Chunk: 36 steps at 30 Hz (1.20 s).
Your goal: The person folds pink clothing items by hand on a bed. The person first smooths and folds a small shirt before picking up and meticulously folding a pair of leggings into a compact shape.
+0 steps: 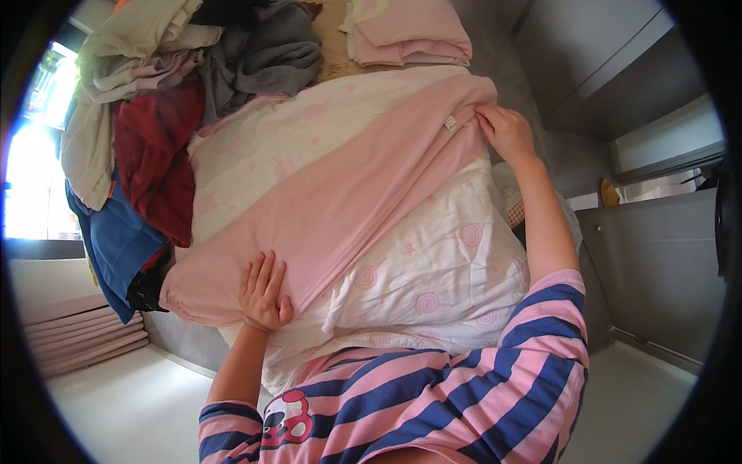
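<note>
A plain pink cloth (324,197) with a small white tag lies in a diagonal band over a white quilt (429,272) patterned with pink lollipops and stars. My left hand (265,293) rests flat on the band's lower left part, fingers slightly spread, holding nothing. At the band's upper right end, near the tag, my right hand (507,132) pinches the pink cloth's edge between thumb and fingers. The underside of the cloth is hidden.
At the left are heaped clothes: a dark red garment (159,156), a blue garment (119,243), a grey one (261,58) and a cream one (87,145). Folded pink bedding (411,35) lies beyond the quilt. Grey cabinets (655,255) stand at the right; pink curtain folds (87,336) hang lower left.
</note>
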### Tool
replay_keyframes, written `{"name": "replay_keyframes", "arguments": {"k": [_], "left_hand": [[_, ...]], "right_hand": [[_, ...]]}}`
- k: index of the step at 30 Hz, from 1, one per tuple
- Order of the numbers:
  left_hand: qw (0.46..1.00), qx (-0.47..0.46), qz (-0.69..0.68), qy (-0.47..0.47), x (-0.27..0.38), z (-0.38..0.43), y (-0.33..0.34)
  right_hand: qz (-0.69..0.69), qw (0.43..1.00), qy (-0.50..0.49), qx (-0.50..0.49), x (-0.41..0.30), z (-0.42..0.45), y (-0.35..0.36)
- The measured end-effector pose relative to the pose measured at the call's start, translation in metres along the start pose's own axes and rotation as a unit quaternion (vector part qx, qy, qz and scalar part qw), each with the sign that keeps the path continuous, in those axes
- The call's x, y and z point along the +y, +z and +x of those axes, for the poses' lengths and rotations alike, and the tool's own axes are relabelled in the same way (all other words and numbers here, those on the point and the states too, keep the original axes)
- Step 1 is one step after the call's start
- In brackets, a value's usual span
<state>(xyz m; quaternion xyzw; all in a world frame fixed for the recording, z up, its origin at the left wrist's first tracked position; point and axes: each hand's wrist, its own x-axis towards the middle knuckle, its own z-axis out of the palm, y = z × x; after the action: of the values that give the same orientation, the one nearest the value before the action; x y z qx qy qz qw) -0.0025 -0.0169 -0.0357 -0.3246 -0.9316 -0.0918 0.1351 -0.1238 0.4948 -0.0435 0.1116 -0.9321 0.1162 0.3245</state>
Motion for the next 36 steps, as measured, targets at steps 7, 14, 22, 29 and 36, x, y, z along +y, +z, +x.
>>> {"name": "replay_keyframes", "arguments": {"k": [7, 14, 22, 29, 36], "left_hand": [[1.0, 0.003, -0.003, -0.002, 0.0, 0.0, 0.001], [1.0, 0.0, 0.005, -0.001, -0.002, -0.001, 0.003], [1.0, -0.002, 0.008, 0.0, -0.002, -0.002, 0.002], [1.0, -0.005, -0.003, -0.009, -0.001, -0.002, 0.004], [1.0, -0.001, 0.001, -0.001, -0.001, -0.002, 0.004]], "right_hand": [[0.009, 0.997, 0.011, -0.076, 0.005, 0.011, -0.006], [0.009, 0.992, 0.003, -0.126, 0.008, 0.018, -0.004], [0.032, 0.993, 0.044, -0.109, 0.005, 0.018, -0.008], [0.056, 0.994, 0.063, -0.063, 0.005, 0.011, -0.01], [0.024, 0.996, -0.027, -0.076, 0.007, 0.018, -0.008]]}}
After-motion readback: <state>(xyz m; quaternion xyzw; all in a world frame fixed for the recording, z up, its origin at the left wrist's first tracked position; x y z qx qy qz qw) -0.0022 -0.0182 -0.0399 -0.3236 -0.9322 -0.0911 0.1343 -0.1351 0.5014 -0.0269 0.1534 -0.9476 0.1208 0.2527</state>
